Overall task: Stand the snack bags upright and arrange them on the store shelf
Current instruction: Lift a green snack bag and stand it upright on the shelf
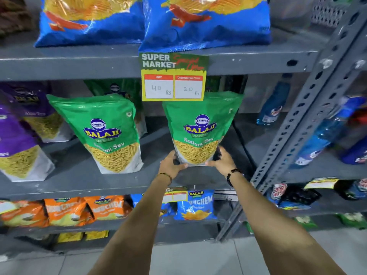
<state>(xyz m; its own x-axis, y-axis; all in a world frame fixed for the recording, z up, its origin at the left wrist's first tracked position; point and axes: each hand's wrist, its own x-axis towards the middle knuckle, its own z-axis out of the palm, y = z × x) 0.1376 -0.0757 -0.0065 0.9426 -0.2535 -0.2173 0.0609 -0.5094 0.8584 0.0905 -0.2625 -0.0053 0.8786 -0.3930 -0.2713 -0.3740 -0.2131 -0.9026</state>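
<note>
Middle shelf (83, 185), grey metal, seen from the front. Two green Ratlami Sev bags stand upright at its front: the held green bag (200, 126) at centre and a free-standing green bag (103, 132) at its 9 o'clock, the two well apart. A third green bag (119, 88) shows partly behind the free-standing one. Two purple bags (21, 139) stand at the far 9 o'clock edge.

The left hand (170, 165) grasps the held bag's lower left corner and the right hand (222, 159) its lower right corner, fingers wrapped around the base. Whether the base touches the shelf cannot be told. Each wrist carries a bracelet; the right one is of dark beads.

At 12 o'clock a price card (173, 77) hangs from the upper shelf edge and overlaps the held bag's top. Above it lie two blue chip bags (208, 22). At 3 o'clock, past a perforated upright post (297, 124), stand blue bottles (273, 104). At 6 o'clock, the lower shelf holds orange bags (67, 211) and a blue snack bag (195, 205).
</note>
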